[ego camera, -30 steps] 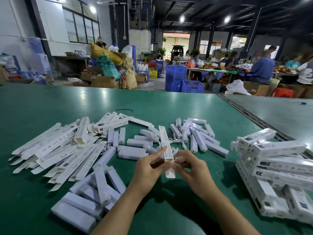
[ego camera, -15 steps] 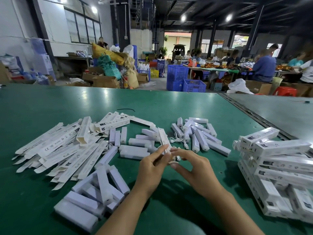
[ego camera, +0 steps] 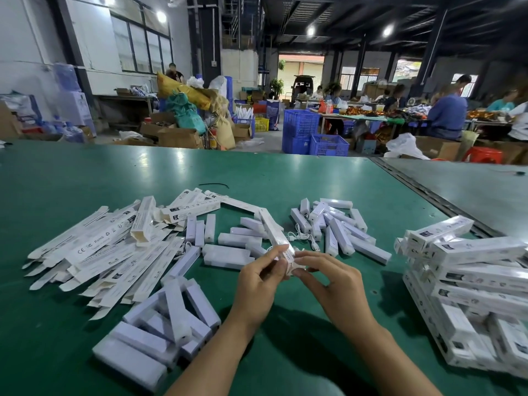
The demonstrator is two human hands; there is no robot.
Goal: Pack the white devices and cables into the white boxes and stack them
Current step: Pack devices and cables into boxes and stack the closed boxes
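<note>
A long white box (ego camera: 275, 234) points away from me over the green table (ego camera: 257, 172). My left hand (ego camera: 258, 278) grips its near end, and my right hand (ego camera: 333, 284) pinches the same end from the right. Flat unfolded white boxes (ego camera: 94, 247) lie in a heap at the left. White devices (ego camera: 168, 318) are piled at the near left, more devices (ego camera: 337, 227) lie beyond my hands, and a white cable (ego camera: 303, 237) lies among them. Packed boxes (ego camera: 468, 284) are stacked at the right.
A black cable tie (ego camera: 213, 184) lies farther out on the table. A seam (ego camera: 428, 195) divides this table from the grey one at the right. Beyond the far edge stand blue crates (ego camera: 314, 132), cardboard boxes and seated workers.
The box has swung from lying across my hands to pointing away from me. Both hands have moved to its near end and closed in on it.
</note>
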